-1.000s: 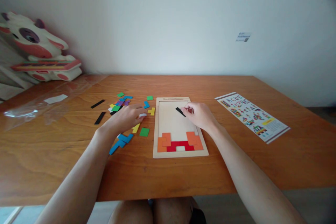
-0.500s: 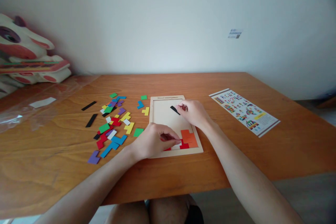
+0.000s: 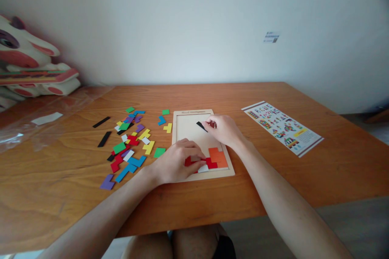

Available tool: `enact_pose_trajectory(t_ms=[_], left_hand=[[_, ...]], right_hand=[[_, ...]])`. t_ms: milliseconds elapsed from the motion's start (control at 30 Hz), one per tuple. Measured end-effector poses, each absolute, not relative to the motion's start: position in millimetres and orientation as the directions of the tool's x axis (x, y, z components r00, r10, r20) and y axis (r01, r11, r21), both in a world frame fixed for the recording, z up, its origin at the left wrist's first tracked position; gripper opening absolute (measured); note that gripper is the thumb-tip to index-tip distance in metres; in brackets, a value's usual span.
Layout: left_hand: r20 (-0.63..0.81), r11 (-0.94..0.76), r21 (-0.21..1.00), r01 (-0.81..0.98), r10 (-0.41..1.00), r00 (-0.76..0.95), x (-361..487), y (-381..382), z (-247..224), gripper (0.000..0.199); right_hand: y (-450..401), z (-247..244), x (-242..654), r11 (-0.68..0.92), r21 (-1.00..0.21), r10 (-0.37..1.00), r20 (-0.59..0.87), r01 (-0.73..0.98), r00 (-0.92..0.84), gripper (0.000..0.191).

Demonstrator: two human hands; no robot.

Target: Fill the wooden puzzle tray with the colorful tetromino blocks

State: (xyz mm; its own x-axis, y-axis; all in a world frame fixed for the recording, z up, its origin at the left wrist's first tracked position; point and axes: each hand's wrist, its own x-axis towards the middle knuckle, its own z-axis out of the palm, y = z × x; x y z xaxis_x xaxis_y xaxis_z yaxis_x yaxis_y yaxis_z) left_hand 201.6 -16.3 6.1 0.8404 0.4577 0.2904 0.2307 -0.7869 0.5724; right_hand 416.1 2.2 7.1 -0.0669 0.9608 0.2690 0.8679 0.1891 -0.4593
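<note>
A shallow wooden tray (image 3: 174,129) lies in front of me, with orange pieces (image 3: 218,157), red pieces (image 3: 212,164) and a white piece (image 3: 203,168) in its near part. My left hand (image 3: 182,160) is over the tray's near left part, its fingers bent and their tips at the red and white pieces; whether it grips one is hard to tell. Over the upper part of the tray my right hand (image 3: 220,128) pinches a black strip (image 3: 201,126), which sticks out to the left of the fingertips.
Coloured pieces (image 3: 133,162) lie scattered left of the tray, with two black strips (image 3: 104,139) beside them. A printed sheet (image 3: 282,127) is on the right. Clear plastic (image 3: 73,107) and a cow-shaped toy (image 3: 39,77) are at the far left.
My left hand has shifted slightly back to the left, and more of the red and white pieces shows. The red and orange pieces sit slightly higher in the tray. My right hand still holds the black strip.
</note>
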Motion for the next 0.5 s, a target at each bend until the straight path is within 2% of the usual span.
enact_pose_trajectory(t_ms=[233,333,500], left_hand=[[0.218,-0.755,0.617,0.222,0.435,0.874,198.1,-15.8,5.0,0.020],[0.211,-0.734,0.643,0.218,0.443,0.871,198.2,-14.4,5.0,0.015],[0.228,-0.746,0.617,0.251,0.475,0.850,200.2,-15.6,6.3,0.011]], right_hand=[[1.6,9.0,416.6,0.178,-0.466,0.968,0.241,0.867,-0.069,0.028],[2.0,8.1,416.4,0.181,-0.461,0.967,0.245,0.869,-0.072,0.028],[2.4,6.2,416.3,0.191,-0.454,0.961,0.265,0.870,-0.073,0.028]])
